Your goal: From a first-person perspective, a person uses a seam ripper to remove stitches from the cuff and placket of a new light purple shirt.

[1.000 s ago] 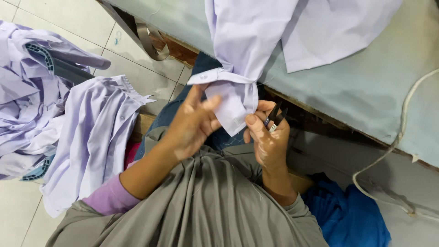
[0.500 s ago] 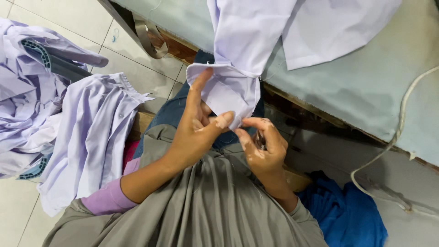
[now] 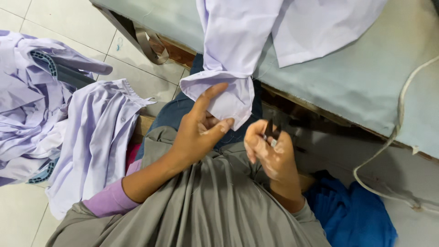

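While the pale lilac shirt is hanging off the edge of the padded table, its sleeve cuff is dangling just in front of the person's lap. The left hand is pinching the lower edge of that cuff — thumb and forefinger closed on the cloth, the other fingers curled loosely beneath. The right hand is sitting just beside it, closed around small dark snips whose tips are poking up between the fingers; whether the blades are open I cannot tell. A grey garment is covering the person's lap, and a blue cloth is lying to the right. On the tiled floor a heap of similar shirts is piled up — well apart from the hands. A white cord is trailing down the table's side.
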